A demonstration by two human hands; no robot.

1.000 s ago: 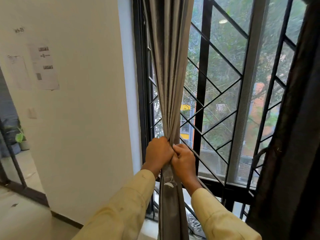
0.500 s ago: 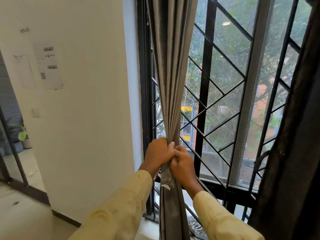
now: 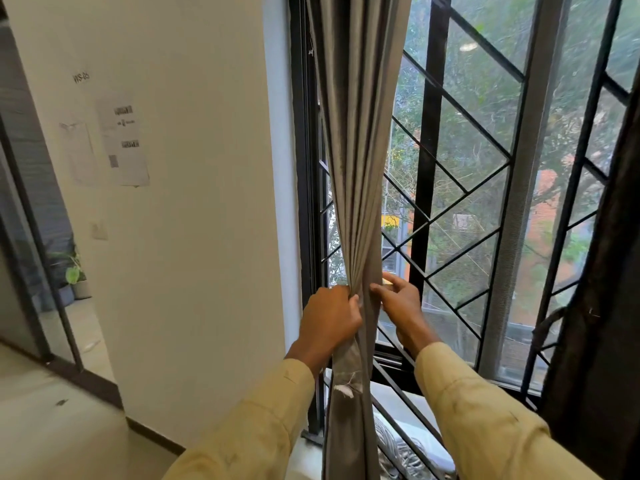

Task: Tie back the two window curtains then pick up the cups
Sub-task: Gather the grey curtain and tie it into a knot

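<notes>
A grey-brown curtain (image 3: 360, 140) hangs bunched into narrow folds at the window's left side. My left hand (image 3: 329, 317) is closed on the gathered fabric at waist height. My right hand (image 3: 398, 303) sits just right of the bunch with its fingers spread, fingertips touching the fabric's edge. A frayed white tag (image 3: 344, 389) hangs from the curtain below my hands. A second, dark curtain (image 3: 602, 271) hangs at the right edge, with a thin strap looping from it. No cups are in view.
The window has a black diagonal grille (image 3: 460, 209) and a grey frame post (image 3: 512, 216). A white wall (image 3: 194, 220) with taped papers stands to the left. Past it is a glass door (image 3: 34, 237) and a potted plant (image 3: 78, 278).
My right hand has let go of the gathered curtain and opened its fingers, moving slightly right. My left hand still grips the bunch. The camera has shifted a little.
</notes>
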